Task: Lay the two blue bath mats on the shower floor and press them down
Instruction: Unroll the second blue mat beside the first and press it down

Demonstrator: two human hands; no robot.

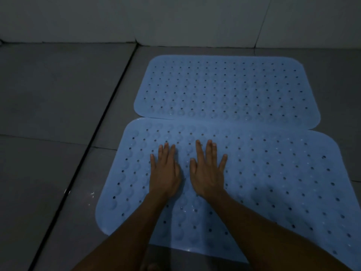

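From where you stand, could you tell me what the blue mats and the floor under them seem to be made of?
Near mat and far mat: probably soft rubber or PVC, matte, with punched holes and rounded bumps that look like suction cups. Floor: large grey tiles, likely ceramic or stone, smooth, with dark grout lines and a wet glint near the mat's left edge.

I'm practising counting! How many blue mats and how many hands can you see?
Blue mats: 2, the far mat and the near mat
Hands: 2, the left hand and the right hand, both flat on the near mat
Total: 4
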